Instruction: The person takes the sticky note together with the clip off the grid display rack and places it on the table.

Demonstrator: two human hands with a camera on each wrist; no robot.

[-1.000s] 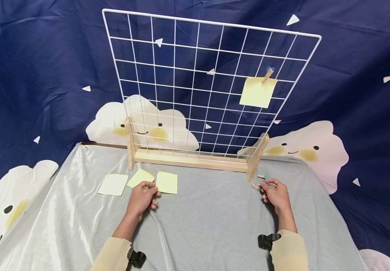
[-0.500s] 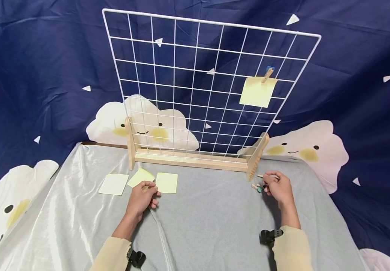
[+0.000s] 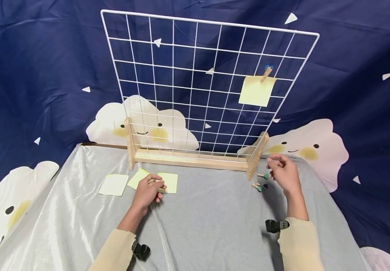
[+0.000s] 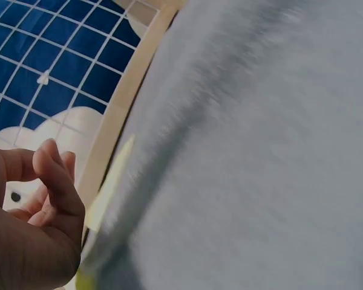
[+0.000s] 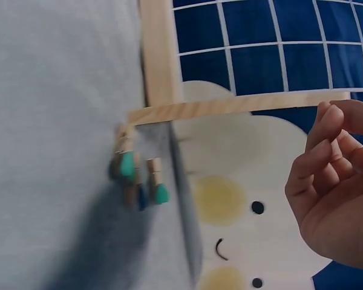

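My left hand [image 3: 146, 192] hovers over the yellow sticky notes, its fingers loosely bent. In the left wrist view nothing shows between thumb and fingertips, and a sticky note [image 4: 109, 187] lies just beyond them. One sticky note [image 3: 170, 182] is partly covered by the fingers; another sticky note [image 3: 137, 178] lies left of the hand, with a paler one [image 3: 113, 184] farther left. My right hand [image 3: 287, 174] is raised beside the stand's right foot, fingers loosely curled, with nothing seen in them. Below it lie small wooden clothespins, two green-tipped [image 5: 161, 188] and one dark blue-tipped [image 5: 140, 192].
A white wire grid [image 3: 190, 67] leans back in a wooden stand [image 3: 188, 159] at the rear of the cloth-covered table [image 3: 208, 226]. High on the grid's right side, a blue-topped clothespin [image 3: 266, 73] holds a yellow sticky note [image 3: 256, 92]. A dark blue curtain [image 3: 46, 41] hangs behind.
My right hand has lifted up and away from the clothespins, which now lie uncovered, the blue-tipped one in sight. My left hand has shifted slightly right over the nearest note.
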